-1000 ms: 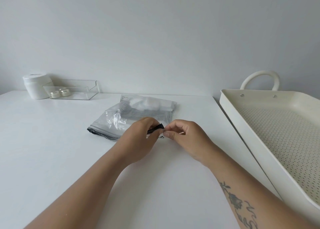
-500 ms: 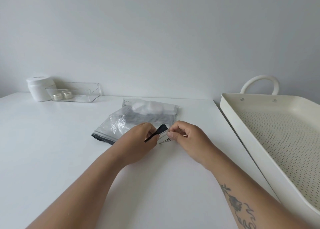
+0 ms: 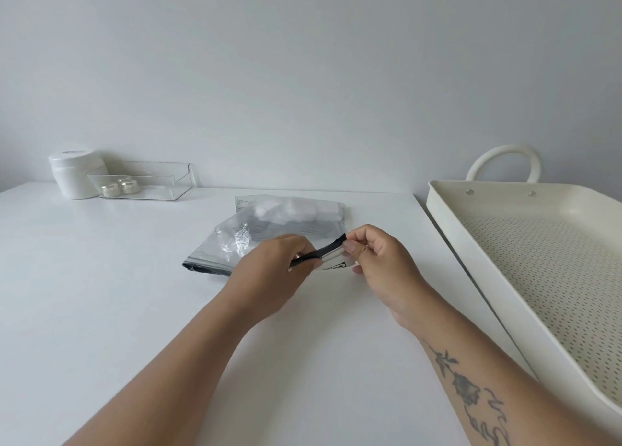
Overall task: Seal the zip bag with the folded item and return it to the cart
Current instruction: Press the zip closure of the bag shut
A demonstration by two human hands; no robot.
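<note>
A clear zip bag [image 3: 269,233] with a black zip strip [image 3: 323,253] lies on the white table, a grey and white folded item visible inside it. My left hand [image 3: 276,272] pinches the black strip at its near end. My right hand [image 3: 377,260] pinches the same strip a little further right, lifting that corner of the bag off the table. A short stretch of strip shows between my fingers. The cream cart tray [image 3: 471,243] with a perforated floor and looped handle stands to the right of the table.
At the back left stand a white jar [image 3: 75,174] and a clear plastic box [image 3: 148,181] with two small cream pots inside. The white table [image 3: 101,294] ends close to the cart's left wall. A plain wall runs behind.
My hands have drawn apart along the zip strip, the right one moving right and up. The bag's near right corner has lifted off the table.
</note>
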